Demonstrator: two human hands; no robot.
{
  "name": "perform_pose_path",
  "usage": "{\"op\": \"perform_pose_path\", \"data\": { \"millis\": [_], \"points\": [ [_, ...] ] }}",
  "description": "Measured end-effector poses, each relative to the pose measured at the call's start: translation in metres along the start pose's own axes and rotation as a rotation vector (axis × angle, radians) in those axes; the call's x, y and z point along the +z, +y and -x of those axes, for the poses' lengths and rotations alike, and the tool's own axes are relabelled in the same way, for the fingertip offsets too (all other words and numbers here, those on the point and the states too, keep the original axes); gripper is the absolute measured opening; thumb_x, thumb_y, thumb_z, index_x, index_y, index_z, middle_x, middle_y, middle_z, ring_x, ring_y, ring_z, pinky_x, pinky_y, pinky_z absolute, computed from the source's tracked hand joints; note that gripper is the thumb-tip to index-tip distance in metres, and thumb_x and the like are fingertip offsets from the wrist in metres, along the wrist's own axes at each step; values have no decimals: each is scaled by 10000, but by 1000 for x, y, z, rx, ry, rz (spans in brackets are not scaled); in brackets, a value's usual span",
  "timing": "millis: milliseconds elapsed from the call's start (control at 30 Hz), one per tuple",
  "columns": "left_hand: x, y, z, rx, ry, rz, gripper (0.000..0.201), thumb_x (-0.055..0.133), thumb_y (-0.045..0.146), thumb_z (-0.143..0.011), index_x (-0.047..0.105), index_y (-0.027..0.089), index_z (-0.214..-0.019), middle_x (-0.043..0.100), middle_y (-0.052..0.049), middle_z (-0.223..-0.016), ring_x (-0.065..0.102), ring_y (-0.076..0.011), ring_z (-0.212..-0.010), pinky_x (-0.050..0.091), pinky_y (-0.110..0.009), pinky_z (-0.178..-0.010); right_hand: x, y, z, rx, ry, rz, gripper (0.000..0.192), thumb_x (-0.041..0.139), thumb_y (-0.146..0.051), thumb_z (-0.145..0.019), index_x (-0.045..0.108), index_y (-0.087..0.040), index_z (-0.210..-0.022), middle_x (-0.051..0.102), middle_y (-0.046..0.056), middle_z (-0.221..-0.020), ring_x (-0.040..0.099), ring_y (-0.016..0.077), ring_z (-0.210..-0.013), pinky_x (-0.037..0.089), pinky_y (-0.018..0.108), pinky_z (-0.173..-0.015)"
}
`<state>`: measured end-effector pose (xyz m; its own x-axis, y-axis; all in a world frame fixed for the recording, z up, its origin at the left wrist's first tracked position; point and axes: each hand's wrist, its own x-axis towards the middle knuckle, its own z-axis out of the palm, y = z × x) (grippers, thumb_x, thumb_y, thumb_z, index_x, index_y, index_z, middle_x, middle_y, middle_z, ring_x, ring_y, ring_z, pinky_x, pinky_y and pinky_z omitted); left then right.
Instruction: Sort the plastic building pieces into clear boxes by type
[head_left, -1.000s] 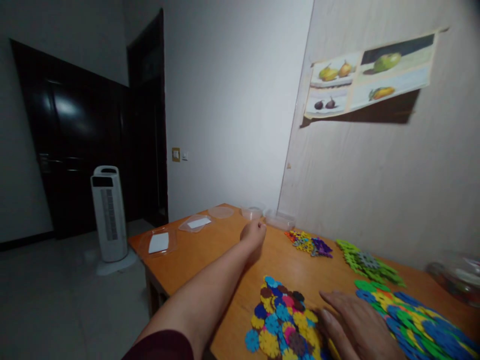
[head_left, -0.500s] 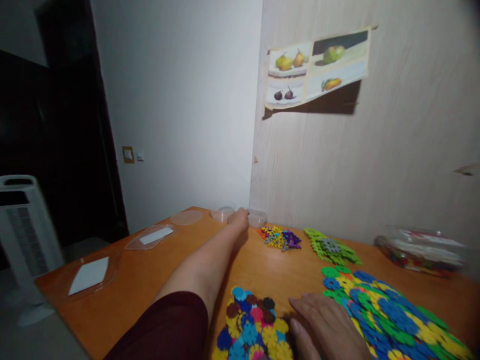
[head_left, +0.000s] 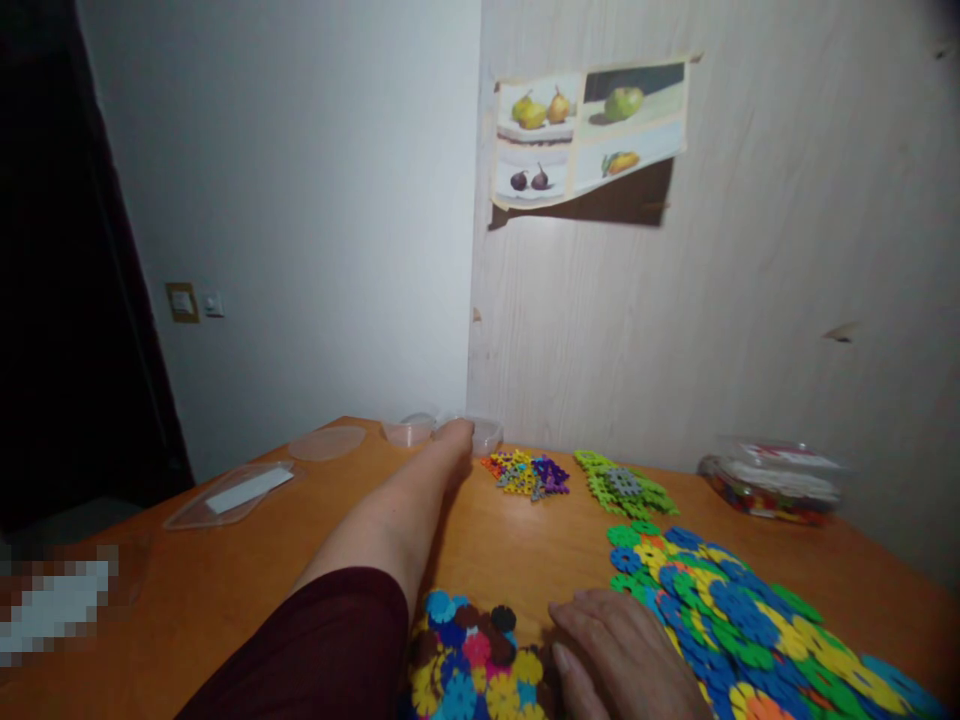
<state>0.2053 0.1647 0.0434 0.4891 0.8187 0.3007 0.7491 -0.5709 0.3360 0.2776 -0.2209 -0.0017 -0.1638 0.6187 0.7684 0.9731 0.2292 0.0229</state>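
Past the small disc heap (head_left: 474, 652), the left hand (head_left: 455, 437) is stretched to a clear tub (head_left: 489, 435), grip hidden; beside the heap, the right hand (head_left: 621, 648) is held loosely parted, perhaps for balance.

We are seeing a smooth, wood-toned finish with a faint sheen on the table (head_left: 540, 560), and clear, shiny plastic on the rectangular container (head_left: 489, 434) and the lidded box (head_left: 780, 480). We are noticing matt-looking plastic on the large notched discs (head_left: 742, 610), paper on the fruit print (head_left: 592, 130), dull cloth on the sleeve (head_left: 322, 640) and pale wood grain on the wall panel (head_left: 600, 330).
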Motion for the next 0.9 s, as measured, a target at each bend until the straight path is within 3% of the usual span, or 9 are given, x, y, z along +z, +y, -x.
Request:
{"op": "perform_pose_path", "data": {
  "millis": [267,533,700,900],
  "points": [
    [-6,6,2,4,51,-27,132,616,152,-750,645,176,-876,677,-148,-1074,615,-281,-1013,405,-321,-822,0,1,-1,23,-24,-61,189,563,-180,-851,673,-216,-1000,715,50,-889,664,206,-832,515,328,-741],
    [-26,6,18,59,195,-58,243,416,146,-883,608,197,-1025,612,-127,-1099,580,-239,-1006,405,-316,-827,-9,-1,0,3,-13,-50,218,575,-175,-852,650,-192,-1056,706,78,-957,650,222,-910,519,344,-806],
    [-45,-3,52,257,397,37,213,454,123,-842,612,173,-975,606,-105,-993,568,-216,-958,422,-310,-847,-17,-8,-6,3,16,-53,200,558,-188,-867,645,-179,-1048,699,86,-950,640,221,-900,525,346,-795],
    [-71,-28,123,330,411,231,206,411,163,-855,617,173,-856,624,-70,-900,565,-197,-896,427,-307,-822,-20,-15,-7,8,29,-96,183,527,-216,-901,624,-184,-1053,680,84,-953,615,222,-900,505,364,-792]
  ]
}}
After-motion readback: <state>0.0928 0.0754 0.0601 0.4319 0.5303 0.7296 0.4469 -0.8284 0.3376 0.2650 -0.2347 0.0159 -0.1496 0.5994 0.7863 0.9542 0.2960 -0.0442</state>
